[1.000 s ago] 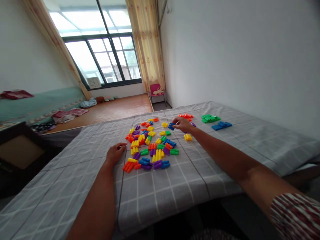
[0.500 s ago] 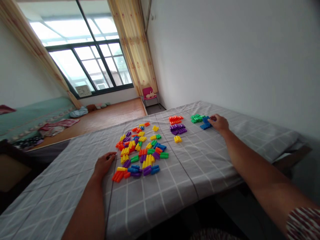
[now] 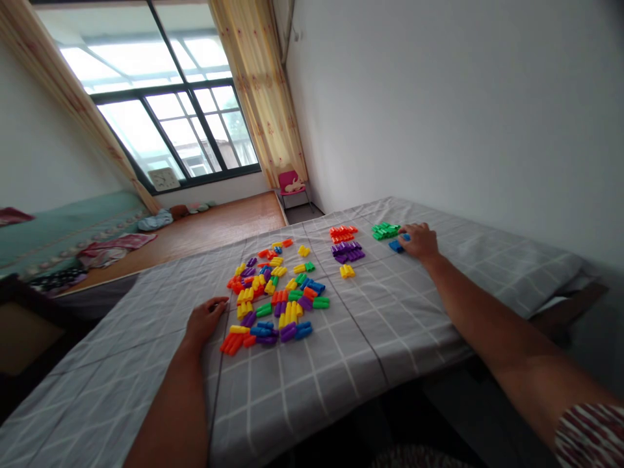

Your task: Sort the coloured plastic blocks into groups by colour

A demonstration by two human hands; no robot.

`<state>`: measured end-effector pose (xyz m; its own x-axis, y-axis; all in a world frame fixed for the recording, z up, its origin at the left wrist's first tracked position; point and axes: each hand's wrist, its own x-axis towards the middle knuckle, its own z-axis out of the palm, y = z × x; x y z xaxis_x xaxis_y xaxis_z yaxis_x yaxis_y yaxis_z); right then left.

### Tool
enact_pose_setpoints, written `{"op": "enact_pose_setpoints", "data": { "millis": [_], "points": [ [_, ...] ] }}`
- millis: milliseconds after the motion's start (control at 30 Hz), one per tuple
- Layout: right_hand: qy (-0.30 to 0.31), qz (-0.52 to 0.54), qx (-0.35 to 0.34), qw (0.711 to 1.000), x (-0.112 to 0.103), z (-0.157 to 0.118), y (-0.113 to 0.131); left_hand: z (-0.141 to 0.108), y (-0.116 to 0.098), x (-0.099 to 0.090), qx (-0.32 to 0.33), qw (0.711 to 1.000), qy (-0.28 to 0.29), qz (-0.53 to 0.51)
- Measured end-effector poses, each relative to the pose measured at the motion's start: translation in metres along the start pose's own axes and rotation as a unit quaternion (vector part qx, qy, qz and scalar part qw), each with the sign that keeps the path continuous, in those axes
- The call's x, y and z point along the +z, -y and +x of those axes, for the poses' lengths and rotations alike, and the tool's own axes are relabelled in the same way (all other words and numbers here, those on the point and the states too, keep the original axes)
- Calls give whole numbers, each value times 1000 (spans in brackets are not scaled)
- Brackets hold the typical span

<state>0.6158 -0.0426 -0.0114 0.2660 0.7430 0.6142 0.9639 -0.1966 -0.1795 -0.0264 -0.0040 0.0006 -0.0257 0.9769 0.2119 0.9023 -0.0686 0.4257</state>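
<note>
A striped sleeve (image 3: 589,435) fills the lower right corner, its bare forearm slanting toward the middle right of the frame. A grey checked cloth (image 3: 341,370) covers the table from the bottom edge up. Left of centre, the left hand (image 3: 207,318) rests on it, fingers loosely curled, with nothing visible in its grasp. Just beside those fingers spreads a jumble of mixed plastic pieces (image 3: 290,314) in orange, yellow, purple, blue and green, many overlapping and hiding parts of one another.

Right of that heap lies a small yellow group (image 3: 346,271), with a purple group (image 3: 348,251) beyond it. Farther right, the right hand (image 3: 420,240) comes down at the blue pieces (image 3: 397,246), bent fingers covering part of them; whether it grips one or has let go is hidden. The green group (image 3: 385,230) sits close behind, leaving little room there, and the orange group (image 3: 342,233) lies past the purple.

Beyond the table, toward the upper left, a brown platform (image 3: 234,218) carries crumpled fabrics (image 3: 114,247). A pink chair (image 3: 288,177) holding a pale soft toy (image 3: 295,186) stands below the curtain (image 3: 258,84); a square clock (image 3: 164,179) leans at the window (image 3: 209,140).
</note>
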Motion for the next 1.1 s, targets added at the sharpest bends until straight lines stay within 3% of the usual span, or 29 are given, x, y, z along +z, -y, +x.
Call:
{"op": "enact_pose_setpoints", "data": {
  "millis": [133,233,433,567,767,900,1000,1100],
  "points": [
    [58,10,-88,994,5,-1,2,0,1,1,0,1000,0,-3],
    [77,-6,-86,993,7,-4,1,1,3,3,-1,1000,4,-2],
    [34,-9,-81,996,6,-7,7,-1,1,5,-11,1000,4,11],
    [-5,22,-139,990,7,-9,34,-4,-3,7,-11,1000,0,2],
    [53,130,-306,942,1,-17,128,-6,-6,10,-27,1000,1,7],
    [114,230,-395,882,2,-25,208,-8,-6,11,-24,1000,-3,-15],
    [155,284,-438,839,8,-30,265,-8,-5,12,-19,1000,-5,-24],
    [181,307,-455,816,14,-33,318,-7,-3,13,-17,1000,-4,-26]
  ]
}}
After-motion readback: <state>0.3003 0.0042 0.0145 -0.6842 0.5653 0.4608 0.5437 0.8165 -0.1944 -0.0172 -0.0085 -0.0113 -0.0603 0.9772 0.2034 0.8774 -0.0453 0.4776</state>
